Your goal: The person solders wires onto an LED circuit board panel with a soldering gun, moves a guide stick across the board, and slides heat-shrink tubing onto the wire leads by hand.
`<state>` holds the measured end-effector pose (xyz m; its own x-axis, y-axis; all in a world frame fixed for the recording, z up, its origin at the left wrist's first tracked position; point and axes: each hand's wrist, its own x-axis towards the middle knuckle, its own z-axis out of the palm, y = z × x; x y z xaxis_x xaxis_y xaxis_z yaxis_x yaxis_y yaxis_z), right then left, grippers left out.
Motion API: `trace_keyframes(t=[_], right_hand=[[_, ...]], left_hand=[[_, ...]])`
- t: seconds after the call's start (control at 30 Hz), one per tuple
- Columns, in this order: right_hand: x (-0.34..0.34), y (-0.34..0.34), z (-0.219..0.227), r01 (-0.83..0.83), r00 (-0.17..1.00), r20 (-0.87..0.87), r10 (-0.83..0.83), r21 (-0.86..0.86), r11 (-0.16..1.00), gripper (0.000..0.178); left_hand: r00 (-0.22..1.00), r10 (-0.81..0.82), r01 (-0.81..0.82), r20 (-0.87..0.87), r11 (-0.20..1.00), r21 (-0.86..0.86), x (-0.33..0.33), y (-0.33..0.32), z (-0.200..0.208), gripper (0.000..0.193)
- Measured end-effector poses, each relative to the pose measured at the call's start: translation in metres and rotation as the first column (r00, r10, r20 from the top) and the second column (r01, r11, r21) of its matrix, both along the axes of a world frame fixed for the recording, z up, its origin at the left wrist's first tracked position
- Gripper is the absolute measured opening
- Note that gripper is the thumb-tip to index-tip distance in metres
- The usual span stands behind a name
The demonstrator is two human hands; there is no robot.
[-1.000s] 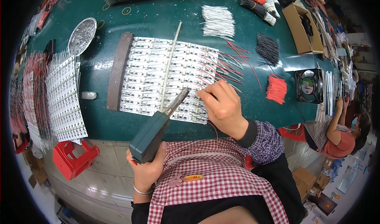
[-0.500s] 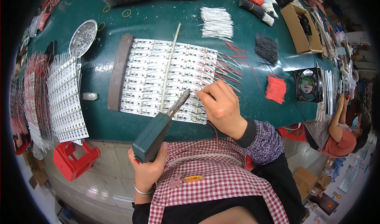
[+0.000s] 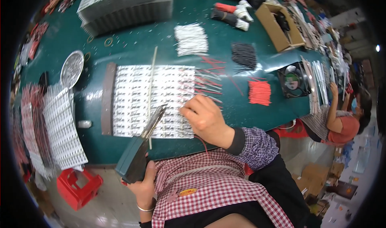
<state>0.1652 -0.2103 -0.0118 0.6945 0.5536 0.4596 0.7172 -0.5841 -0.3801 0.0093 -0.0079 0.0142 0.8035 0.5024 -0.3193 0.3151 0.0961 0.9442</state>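
Centrally, on the green table (image 3: pixel 245 117), a white sheet of small circuit boards (image 3: pixel 134 91), with a brown bar (image 3: pixel 107 103) along its left edge and a thin pale rod (image 3: pixel 152 79) across it, apparently as weights against shifting. At lower left, the left hand (image 3: pixel 143 187), wrapped round a dark green gun-shaped tool (image 3: pixel 133 158), with the metal nozzle (image 3: pixel 154 121) slanting up and right over the sheet; probably gripped well back to keep skin away from the nozzle. Opposite, the right hand (image 3: pixel 207 121), with fingertips (image 3: pixel 185 110) pinched together over the sheet's right part, close to the nozzle tip; contents of the pinch too small to identify. Note the red and white wires (image 3: pixel 209 84) fanning out beyond the right edge, likely so directed to stay out of the tool's way. Beyond the right hand, separate heaps of cut wire: a white pile (image 3: pixel 191 40), a black pile (image 3: pixel 243 55) and a red pile (image 3: pixel 259 92), presumably sorted by colour and kept on that side for easy picking. Farther right, a black fan (image 3: pixel 292 80).
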Motion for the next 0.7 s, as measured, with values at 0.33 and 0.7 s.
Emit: trace_keyframes(t=[0.33, 0.7], right_hand=[[0.087, -0.065, 0.022, 0.322, 0.946, 0.064, -0.318, -0.072, 0.944, 0.013], [0.119, -0.074, 0.007, 0.171, 0.957, -0.182, -0.225, -0.27, 0.947, 0.031]], left_hand=[[0.993, 0.087, -0.087, 0.082, 0.996, -0.007, 0.009, -0.003, 0.008, 0.033], [0.982, 0.128, -0.128, 0.141, 0.992, -0.008, 0.002, 0.001, 0.008, 0.036]])
